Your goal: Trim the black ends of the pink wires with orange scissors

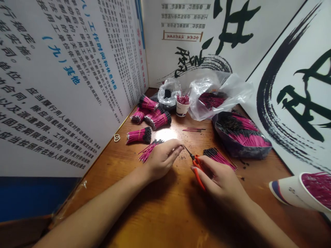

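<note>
My left hand (162,158) rests on the wooden table (165,213) with thumb and forefinger pinched together at the tip of small orange-handled snips (197,165); what it pinches is too small to name. A loose fan of pink wires (148,150) lies under and behind this hand. My right hand (219,179) is closed around the snips' handles, blades pointing up-left toward the left fingertips. A loose bunch of pink wires with black ends (219,156) lies just behind the right hand.
Bundled pink wires (139,135) and more bundles (152,113) lie at the left. A paper cup of wire bits (182,105), clear plastic bags (214,93), a dark bag of wires (240,136), a rubber band (117,138) and tipped cups (305,189) surround them. Printed boards wall in the table.
</note>
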`<action>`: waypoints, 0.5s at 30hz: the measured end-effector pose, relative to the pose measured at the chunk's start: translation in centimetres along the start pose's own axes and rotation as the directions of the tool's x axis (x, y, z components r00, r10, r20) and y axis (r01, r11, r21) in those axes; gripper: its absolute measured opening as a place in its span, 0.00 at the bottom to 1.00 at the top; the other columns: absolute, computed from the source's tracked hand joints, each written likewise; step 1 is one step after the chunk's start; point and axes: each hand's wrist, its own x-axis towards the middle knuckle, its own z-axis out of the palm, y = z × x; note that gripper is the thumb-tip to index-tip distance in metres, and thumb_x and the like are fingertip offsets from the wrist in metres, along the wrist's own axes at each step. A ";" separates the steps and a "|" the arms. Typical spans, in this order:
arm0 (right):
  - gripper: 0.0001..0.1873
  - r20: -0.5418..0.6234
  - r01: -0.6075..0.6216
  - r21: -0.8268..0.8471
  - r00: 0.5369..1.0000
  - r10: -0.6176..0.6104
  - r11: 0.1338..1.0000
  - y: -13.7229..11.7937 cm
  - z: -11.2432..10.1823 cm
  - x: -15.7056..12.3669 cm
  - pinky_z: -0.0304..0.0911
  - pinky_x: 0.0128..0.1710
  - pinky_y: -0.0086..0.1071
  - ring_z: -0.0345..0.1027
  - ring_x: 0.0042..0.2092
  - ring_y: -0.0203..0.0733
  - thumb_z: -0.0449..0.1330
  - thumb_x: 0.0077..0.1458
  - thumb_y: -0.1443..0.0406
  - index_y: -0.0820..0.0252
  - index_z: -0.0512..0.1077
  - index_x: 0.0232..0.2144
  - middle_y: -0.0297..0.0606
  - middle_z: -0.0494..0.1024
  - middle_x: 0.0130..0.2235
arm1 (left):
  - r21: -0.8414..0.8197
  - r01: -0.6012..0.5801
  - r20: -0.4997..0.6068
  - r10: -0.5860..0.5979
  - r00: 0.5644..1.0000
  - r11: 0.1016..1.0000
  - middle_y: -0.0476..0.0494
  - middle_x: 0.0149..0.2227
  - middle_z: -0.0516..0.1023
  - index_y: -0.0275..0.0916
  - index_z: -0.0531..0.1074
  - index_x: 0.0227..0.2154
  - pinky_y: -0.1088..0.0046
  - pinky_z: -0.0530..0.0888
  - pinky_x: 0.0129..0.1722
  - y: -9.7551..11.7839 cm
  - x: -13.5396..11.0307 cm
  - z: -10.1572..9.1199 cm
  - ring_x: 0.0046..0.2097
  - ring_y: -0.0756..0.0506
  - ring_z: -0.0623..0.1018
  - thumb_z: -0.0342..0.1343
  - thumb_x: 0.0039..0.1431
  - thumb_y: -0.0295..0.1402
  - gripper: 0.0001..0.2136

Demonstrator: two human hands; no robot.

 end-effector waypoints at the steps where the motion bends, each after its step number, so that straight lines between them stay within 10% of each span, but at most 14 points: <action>1: 0.10 -0.006 0.004 -0.002 1.000 -0.004 1.000 0.0 0.0 0.0 0.53 0.25 0.28 0.61 0.24 0.35 0.53 0.63 0.59 0.57 0.66 0.30 0.30 0.70 0.23 | 0.003 -0.005 -0.003 0.005 1.000 1.000 0.47 0.29 0.71 0.36 0.71 0.36 0.74 0.66 0.34 -0.1 0.0 0.0 0.32 0.49 0.70 0.43 0.69 0.35 0.13; 15: 0.11 -0.022 0.006 -0.004 1.000 -0.006 1.000 0.1 -0.2 0.1 0.52 0.24 0.28 0.59 0.23 0.34 0.54 0.62 0.59 0.57 0.66 0.29 0.29 0.68 0.22 | 0.020 0.004 0.010 -0.004 1.000 1.000 0.45 0.31 0.72 0.37 0.70 0.34 0.73 0.67 0.36 -0.4 0.1 0.1 0.34 0.48 0.70 0.43 0.69 0.37 0.14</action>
